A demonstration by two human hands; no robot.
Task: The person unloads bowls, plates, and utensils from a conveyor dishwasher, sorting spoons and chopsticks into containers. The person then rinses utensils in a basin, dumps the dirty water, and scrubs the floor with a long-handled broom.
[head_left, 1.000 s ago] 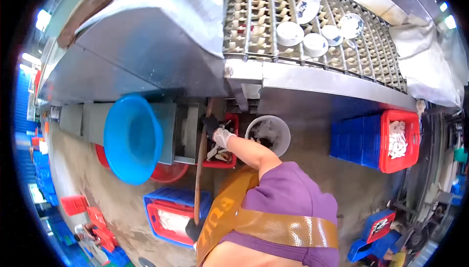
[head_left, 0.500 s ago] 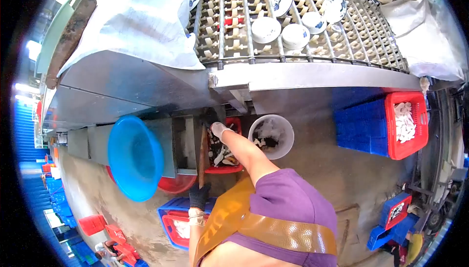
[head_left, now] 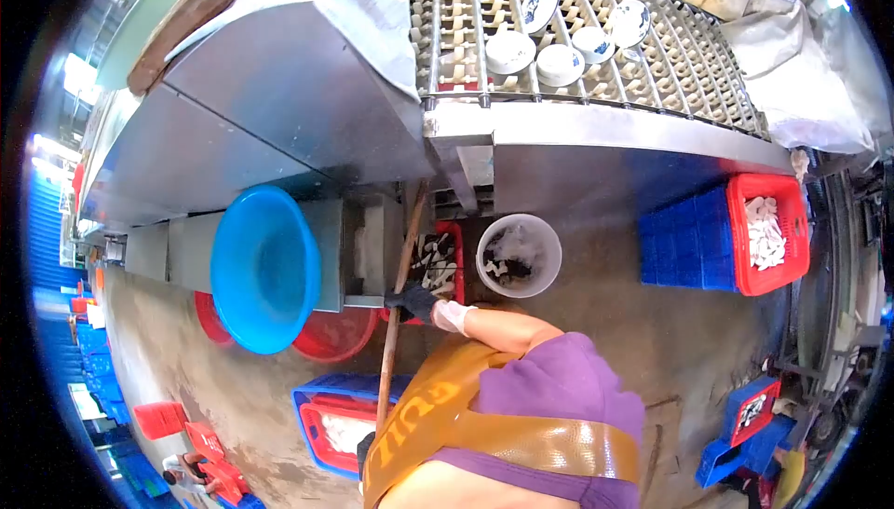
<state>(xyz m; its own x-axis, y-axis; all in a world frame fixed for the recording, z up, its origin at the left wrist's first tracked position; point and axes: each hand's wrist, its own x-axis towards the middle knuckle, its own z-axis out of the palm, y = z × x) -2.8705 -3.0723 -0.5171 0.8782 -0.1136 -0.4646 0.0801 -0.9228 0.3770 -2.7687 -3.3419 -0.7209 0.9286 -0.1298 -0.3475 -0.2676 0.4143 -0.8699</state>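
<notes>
A long wooden pole [head_left: 400, 276] runs from the gap beside the machine's leg down toward my body. My right hand [head_left: 414, 303], in a dark glove with a pale cuff, is closed around its middle. Low beside the apron, my left hand [head_left: 366, 450] shows only as a bit of dark glove at the pole's lower end, its fingers mostly hidden. Just beyond my right hand stands a red basket [head_left: 457, 257] with dark and white pieces in it. The pole's far end is hidden under the machine.
A blue basin [head_left: 223, 271] stands left, a white bucket [head_left: 557, 262] right of the red basket. Ahead, a roller conveyor [head_left: 652, 90] carries several patterned dishes. A red crate of white pieces [head_left: 792, 216] is at right; another blue crate [head_left: 303, 407] stands near my left.
My right hand has drawn back from the red basket onto the pole. My left hand has moved down toward my body, and the pole has shifted with it. The view has turned slightly.
</notes>
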